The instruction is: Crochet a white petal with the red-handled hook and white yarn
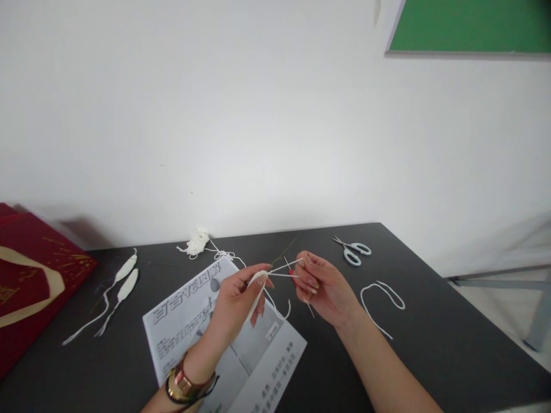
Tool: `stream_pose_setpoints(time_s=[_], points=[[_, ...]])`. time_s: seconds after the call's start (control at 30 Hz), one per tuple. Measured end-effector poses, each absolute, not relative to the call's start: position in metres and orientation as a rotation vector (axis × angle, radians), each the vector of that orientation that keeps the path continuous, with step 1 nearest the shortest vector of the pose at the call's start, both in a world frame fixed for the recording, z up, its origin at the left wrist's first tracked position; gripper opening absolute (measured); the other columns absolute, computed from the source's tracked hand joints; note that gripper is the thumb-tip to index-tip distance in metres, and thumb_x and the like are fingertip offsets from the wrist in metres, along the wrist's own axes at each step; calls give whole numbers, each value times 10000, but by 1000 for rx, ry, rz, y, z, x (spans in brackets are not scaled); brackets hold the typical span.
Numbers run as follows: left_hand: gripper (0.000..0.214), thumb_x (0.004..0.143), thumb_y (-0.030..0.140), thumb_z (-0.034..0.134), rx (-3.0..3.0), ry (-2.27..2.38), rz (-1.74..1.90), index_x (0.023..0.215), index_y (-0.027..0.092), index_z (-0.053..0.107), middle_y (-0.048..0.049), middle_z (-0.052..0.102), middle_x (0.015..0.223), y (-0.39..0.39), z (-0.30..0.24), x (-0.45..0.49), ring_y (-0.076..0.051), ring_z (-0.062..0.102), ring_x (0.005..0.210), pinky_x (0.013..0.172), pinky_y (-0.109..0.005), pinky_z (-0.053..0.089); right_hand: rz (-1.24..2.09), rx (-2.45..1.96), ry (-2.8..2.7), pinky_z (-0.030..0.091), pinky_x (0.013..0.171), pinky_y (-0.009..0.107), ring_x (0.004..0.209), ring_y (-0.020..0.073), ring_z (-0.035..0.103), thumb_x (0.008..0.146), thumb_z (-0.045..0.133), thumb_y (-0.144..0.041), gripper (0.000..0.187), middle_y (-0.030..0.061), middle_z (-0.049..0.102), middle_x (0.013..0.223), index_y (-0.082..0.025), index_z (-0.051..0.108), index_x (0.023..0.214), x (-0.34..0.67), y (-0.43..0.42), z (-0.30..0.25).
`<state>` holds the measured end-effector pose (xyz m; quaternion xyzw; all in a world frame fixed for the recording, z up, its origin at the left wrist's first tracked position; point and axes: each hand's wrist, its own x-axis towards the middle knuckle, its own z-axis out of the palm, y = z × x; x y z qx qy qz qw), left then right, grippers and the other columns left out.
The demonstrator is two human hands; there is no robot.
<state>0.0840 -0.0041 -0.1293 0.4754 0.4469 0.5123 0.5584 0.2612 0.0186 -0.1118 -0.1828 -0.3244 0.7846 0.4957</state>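
My left hand (235,301) pinches a white crocheted piece (257,279) between thumb and fingers, above a printed sheet. From its tip, strands of white yarn (282,275) stretch to my right hand (325,284), whose fingers are closed on them. A thin crochet hook with a red handle (292,273) is also held in the right hand, mostly hidden by the fingers. A thin dark wire (287,248) slants up behind the left fingertips; where it ends cannot be made out. A loose yarn end (287,312) hangs below the hands.
Two finished-looking white crocheted petals (127,285) with tails lie left, beside a red gift bag (38,258). A white yarn bundle (198,242) rests near the wall. The printed sheet (279,367) lies under my hands. Right are scissors (353,252) and a yarn piece (365,307) on the black table (465,344).
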Motion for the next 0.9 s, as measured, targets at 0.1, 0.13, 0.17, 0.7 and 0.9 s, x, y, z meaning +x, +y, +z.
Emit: stream_pose_setpoints(time_s=[0.1, 0.13, 0.17, 0.7, 0.9], points=[[290, 814, 325, 591, 1099, 1021, 1198, 1036, 140, 598, -14, 628, 761, -6, -128, 84, -33, 454, 335, 263, -148, 328, 1906, -420, -801, 382, 369, 152, 407, 61, 166, 885, 532, -235, 165, -98, 288, 469, -172, 525, 733, 262, 17, -110], [289, 814, 324, 592, 1091, 1018, 1193, 1034, 137, 598, -16, 628, 759, -6, -127, 84, -35, 455, 335, 263, -149, 331, 1903, -416, -805, 385, 369, 153, 405, 62, 155, 891, 521, -234, 165, -100, 277, 466, -172, 528, 738, 263, 17, -110], [289, 813, 323, 593, 1082, 1017, 1190, 1034, 136, 598, -16, 628, 756, -6, -126, 84, -37, 457, 337, 262, -151, 336, 1898, -413, -810, 386, 368, 154, 404, 63, 145, 895, 515, -235, 163, -103, 267, 464, -172, 532, 745, 263, 17, -110], [284, 828, 270, 574, 1186, 1018, 1289, 1075, 132, 556, 41, 580, 523, -13, -113, 89, -81, 489, 369, 343, -185, 418, 951, -903, -1682, 319, 436, 213, 499, 67, 429, 792, 642, -263, 210, 21, 598, 722, -150, 638, 614, 251, 2, -107], [256, 829, 258, 567, 1306, 1038, 1309, 1067, 164, 557, 33, 587, 551, -17, -119, 91, -117, 550, 450, 357, -205, 455, 601, -873, -1750, 431, 530, 222, 622, 108, 519, 756, 676, -201, 254, 31, 631, 873, -203, 620, 1003, 242, -2, -114]])
